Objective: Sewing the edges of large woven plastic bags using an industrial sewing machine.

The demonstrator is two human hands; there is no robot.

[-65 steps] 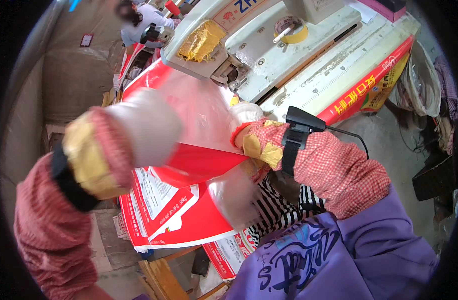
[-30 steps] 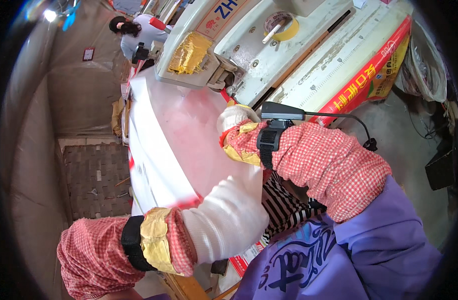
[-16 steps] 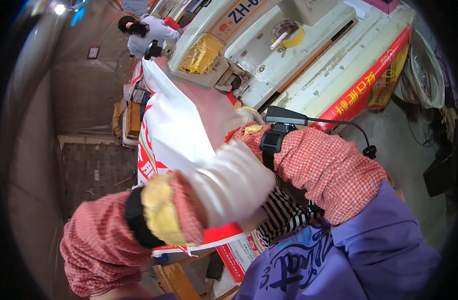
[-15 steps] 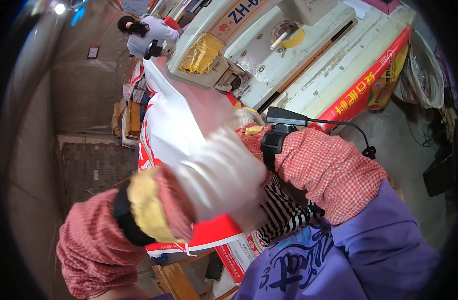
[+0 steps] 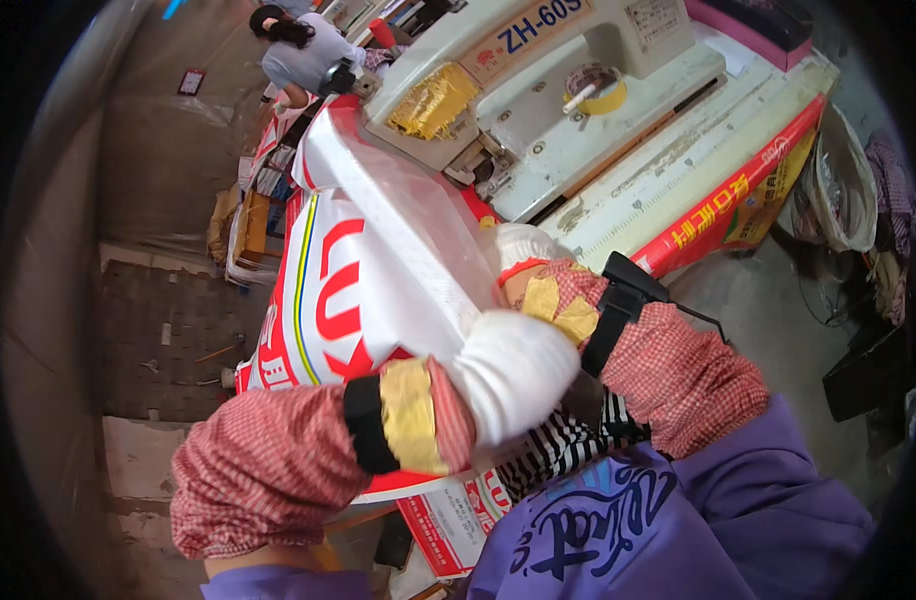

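A large white plastic sack (image 5: 413,290) with red print and a thin yellow-green stripe lies before me, one edge folded over. My left hand (image 5: 518,365), in a white glove, is rounded into a closed shape at the sack's near right edge. Its fingertips are hidden, but the folded edge runs into it. Just beyond, my right hand (image 5: 523,245), gloved too, is by the sack's right side, below the sewing machine (image 5: 538,130). The fingers of that hand are out of sight. The sack's far end reaches up beside the machine's head.
On the machine bed sits a yellow tape roll (image 5: 606,92) with a white stick in it. A red and yellow sheet (image 5: 718,215) covers the table's front edge. Another person (image 5: 303,55) works at the far left. A white bag (image 5: 846,195) hangs at the right.
My left hand has moved right, nearer my right hand, and is less blurred. The sack's printed side now shows more, with its edge folded over. The view has shifted slightly.
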